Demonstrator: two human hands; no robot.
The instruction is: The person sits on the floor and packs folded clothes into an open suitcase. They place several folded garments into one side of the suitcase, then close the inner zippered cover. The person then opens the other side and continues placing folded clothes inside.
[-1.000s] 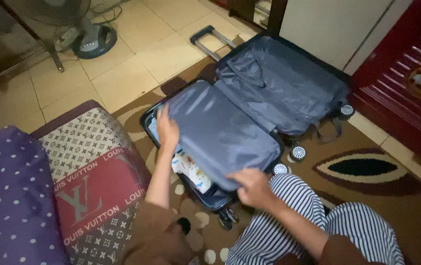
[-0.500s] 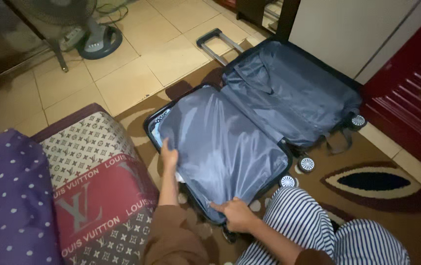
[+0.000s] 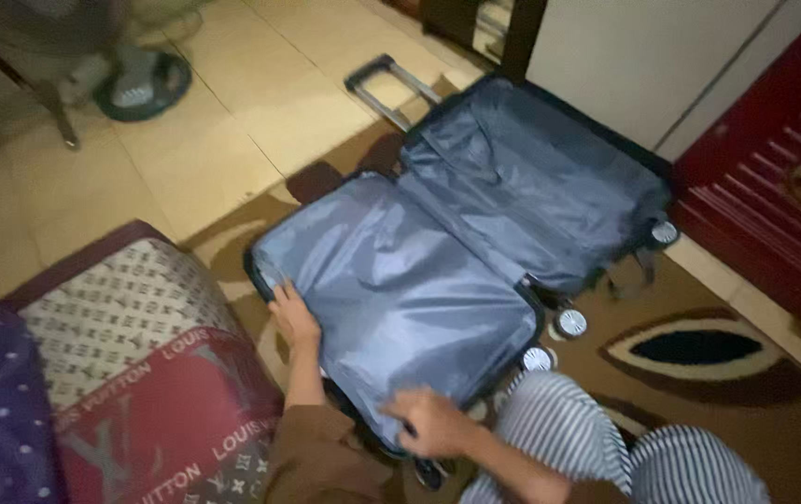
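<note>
Here, the open dark hard-shell suitcase [image 3: 475, 252] lay flat on the brown patterned rug [image 3: 699, 345] w/ its long axis running diagonally away from the person, the grey fabric divider flap [image 3: 400, 289] covering the near half. The left hand [image 3: 294, 315] pressed flat, fingers spread, on the flap's left edge, gripping nothing. The right hand [image 3: 428, 422] sat at the near corner, closest to the body; blurred, so whether it pinched the flap can't be told.

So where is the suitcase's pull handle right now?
The pull handle sticks out over the tiled floor at the top centre of the head view, beyond the open suitcase, right of the fan base.
</note>
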